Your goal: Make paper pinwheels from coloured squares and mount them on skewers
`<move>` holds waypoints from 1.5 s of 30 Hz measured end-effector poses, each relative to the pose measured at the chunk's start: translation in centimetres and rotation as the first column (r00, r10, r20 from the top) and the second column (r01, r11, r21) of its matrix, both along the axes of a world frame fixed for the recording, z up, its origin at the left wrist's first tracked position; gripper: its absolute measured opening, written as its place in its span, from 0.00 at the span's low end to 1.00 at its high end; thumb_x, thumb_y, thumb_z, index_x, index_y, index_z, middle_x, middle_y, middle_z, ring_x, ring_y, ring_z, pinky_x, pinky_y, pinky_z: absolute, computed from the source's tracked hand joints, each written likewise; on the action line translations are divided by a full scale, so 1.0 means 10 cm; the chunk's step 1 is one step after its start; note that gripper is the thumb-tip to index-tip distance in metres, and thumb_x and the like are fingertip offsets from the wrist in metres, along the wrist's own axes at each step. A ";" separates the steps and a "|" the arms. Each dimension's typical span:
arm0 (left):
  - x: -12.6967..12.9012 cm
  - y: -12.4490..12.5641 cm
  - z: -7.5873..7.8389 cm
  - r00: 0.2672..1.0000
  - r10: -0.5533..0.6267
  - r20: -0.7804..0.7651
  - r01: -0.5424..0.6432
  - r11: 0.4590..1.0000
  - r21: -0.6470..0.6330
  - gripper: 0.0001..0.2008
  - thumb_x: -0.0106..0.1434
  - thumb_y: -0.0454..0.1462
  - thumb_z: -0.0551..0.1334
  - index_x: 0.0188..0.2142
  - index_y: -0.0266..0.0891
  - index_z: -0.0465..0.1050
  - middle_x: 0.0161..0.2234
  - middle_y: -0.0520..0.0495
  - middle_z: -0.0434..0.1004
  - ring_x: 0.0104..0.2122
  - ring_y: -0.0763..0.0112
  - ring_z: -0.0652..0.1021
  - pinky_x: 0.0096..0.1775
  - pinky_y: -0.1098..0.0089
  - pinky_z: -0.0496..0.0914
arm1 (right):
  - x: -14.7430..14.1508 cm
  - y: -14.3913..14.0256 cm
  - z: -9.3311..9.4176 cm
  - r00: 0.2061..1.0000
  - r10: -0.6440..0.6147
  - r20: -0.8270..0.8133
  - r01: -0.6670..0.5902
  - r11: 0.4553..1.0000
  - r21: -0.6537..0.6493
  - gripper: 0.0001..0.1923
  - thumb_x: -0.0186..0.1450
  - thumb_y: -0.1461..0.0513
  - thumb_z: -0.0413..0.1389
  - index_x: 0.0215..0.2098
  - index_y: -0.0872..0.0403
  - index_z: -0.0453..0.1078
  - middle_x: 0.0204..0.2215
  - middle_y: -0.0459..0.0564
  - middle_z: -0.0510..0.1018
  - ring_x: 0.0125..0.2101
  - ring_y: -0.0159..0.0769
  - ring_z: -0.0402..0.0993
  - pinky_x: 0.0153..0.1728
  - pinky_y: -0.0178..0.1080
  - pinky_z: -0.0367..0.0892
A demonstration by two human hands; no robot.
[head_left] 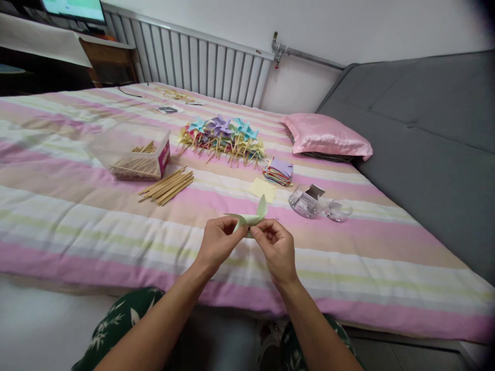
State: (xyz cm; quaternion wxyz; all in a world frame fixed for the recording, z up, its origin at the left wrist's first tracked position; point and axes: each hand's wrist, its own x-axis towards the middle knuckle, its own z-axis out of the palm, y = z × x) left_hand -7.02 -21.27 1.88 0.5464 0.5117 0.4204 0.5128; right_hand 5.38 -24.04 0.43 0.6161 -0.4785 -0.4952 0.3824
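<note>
A pale green paper pinwheel [253, 217] with curled blades is held between both hands above the striped bedspread [162, 234]. My left hand [219, 239] pinches its left side and centre. My right hand [276, 245] grips the centre from the right, thumb and fingers pressed together; a tiny dark spot shows between the thumbs. Just beyond the hands lies a yellow paper sheet [263, 189], beside a stack of coloured paper squares [279, 171]. To the right stand a clear round container [305, 202] and a smaller clear piece [337, 211].
Finished-looking pinwheels on sticks [222, 136] lie piled farther back. At left are a clear plastic box [133, 154] holding sticks and a loose bundle of wooden sticks [167, 186]. A pink pillow [328, 135] rests near the grey headboard [417, 113]. A radiator [193, 56] lines the wall.
</note>
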 end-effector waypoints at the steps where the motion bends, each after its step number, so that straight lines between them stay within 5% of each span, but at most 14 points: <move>1: 0.00 0.00 -0.01 1.000 0.000 -0.005 0.000 1.000 0.006 0.13 0.49 0.39 0.66 0.15 0.35 0.67 0.16 0.56 0.56 0.19 0.80 0.58 0.21 0.74 0.51 | 0.00 0.00 0.00 1.000 -0.011 -0.017 0.011 1.000 -0.001 0.09 0.57 0.59 0.60 0.31 0.55 0.64 0.25 0.42 0.68 0.23 0.26 0.63 0.27 0.32 0.61; 9: 0.01 0.00 -0.02 1.000 0.003 -0.017 -0.002 1.000 0.028 0.16 0.49 0.39 0.66 0.14 0.35 0.64 0.15 0.57 0.56 0.18 0.81 0.58 0.22 0.75 0.52 | -0.02 0.01 0.02 0.997 0.020 -0.072 -0.021 1.000 -0.002 0.21 0.56 0.59 0.59 0.46 0.53 0.61 0.33 0.47 0.75 0.29 0.31 0.71 0.30 0.34 0.66; 16: 0.01 0.01 -0.03 0.999 0.025 -0.039 -0.027 0.999 -0.041 0.12 0.47 0.41 0.67 0.17 0.35 0.69 0.15 0.55 0.62 0.18 0.80 0.60 0.20 0.75 0.51 | 0.01 0.02 -0.01 0.998 0.010 0.069 -0.008 1.000 -0.026 0.11 0.57 0.57 0.59 0.33 0.56 0.74 0.27 0.49 0.77 0.30 0.36 0.72 0.32 0.38 0.67; 24: -0.01 0.02 -0.07 0.990 0.066 -0.124 -0.064 0.998 0.016 0.19 0.48 0.42 0.66 0.12 0.37 0.59 0.14 0.58 0.52 0.17 0.81 0.55 0.20 0.74 0.47 | 0.02 0.03 0.01 0.999 0.022 0.026 -0.021 0.999 -0.039 0.10 0.55 0.57 0.60 0.31 0.56 0.75 0.25 0.47 0.77 0.28 0.36 0.72 0.31 0.38 0.68; 33: -0.01 0.04 -0.17 0.990 0.054 -0.133 -0.049 0.998 0.043 0.16 0.49 0.42 0.66 0.16 0.37 0.63 0.15 0.56 0.56 0.18 0.79 0.58 0.21 0.74 0.50 | 0.02 0.05 0.02 0.999 0.030 -0.010 -0.031 0.998 -0.058 0.10 0.54 0.57 0.61 0.30 0.56 0.75 0.26 0.47 0.77 0.29 0.36 0.72 0.32 0.38 0.68; 45: -0.01 0.03 -0.17 0.969 0.114 -0.219 -0.094 0.991 0.097 0.20 0.49 0.41 0.65 0.12 0.38 0.56 0.14 0.58 0.48 0.17 0.80 0.53 0.21 0.73 0.46 | 0.03 0.05 0.04 0.999 0.027 0.021 -0.025 0.995 -0.093 0.08 0.54 0.58 0.60 0.27 0.57 0.73 0.19 0.43 0.72 0.21 0.29 0.64 0.24 0.32 0.62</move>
